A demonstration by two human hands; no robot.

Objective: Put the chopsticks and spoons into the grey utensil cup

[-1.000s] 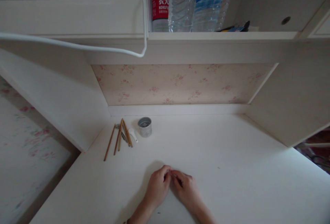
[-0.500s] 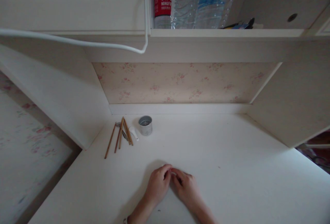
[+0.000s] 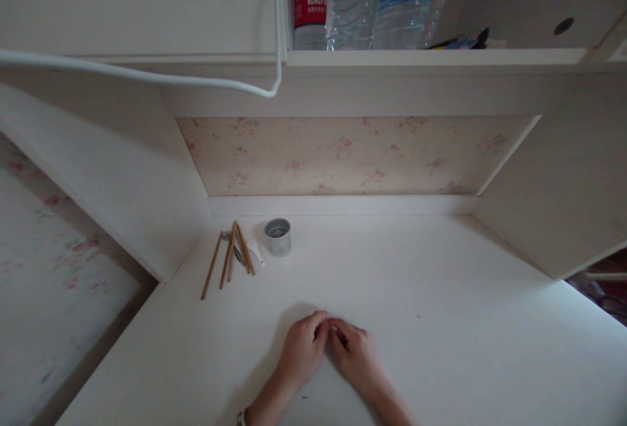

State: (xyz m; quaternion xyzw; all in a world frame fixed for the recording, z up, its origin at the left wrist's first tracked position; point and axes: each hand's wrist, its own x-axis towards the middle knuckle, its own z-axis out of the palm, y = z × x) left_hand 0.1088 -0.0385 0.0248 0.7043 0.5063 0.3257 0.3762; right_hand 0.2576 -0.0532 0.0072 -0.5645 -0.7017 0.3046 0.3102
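"Which way does the perforated cup (image 3: 279, 247) lie from the fingers?"

"Up and slightly left in the frame, well apart from them. It stands upright on the counter (image 3: 441, 289), open end up, so its axis is vertical."

"And which hand is nearer?"

"The left hand (image 3: 302, 351), at the lower centre. The right hand (image 3: 356, 357) is just beside it, on the side farther from the cup."

"Are the fingers holding anything?"

"They're curled inward on both hands, tips meeting at lower centre. I can't tell whether something small is pinched there. Neither hand touches the cup."

"What about the wooden chopsticks (image 3: 211, 265)?"

"Left of the cup, farther up and left from the fingers. They lie in a loose fan, long axes running mostly up and down the frame: upper ends bunched, lower ends spread, the leftmost slanting to the lower left. The left hand is nearer to those too."

"Anything between them and the cup?"

"A white spoon (image 3: 258, 255), handle pointing down and right. A darker metal spoon (image 3: 238, 255) lies among the chopsticks, partly hidden."
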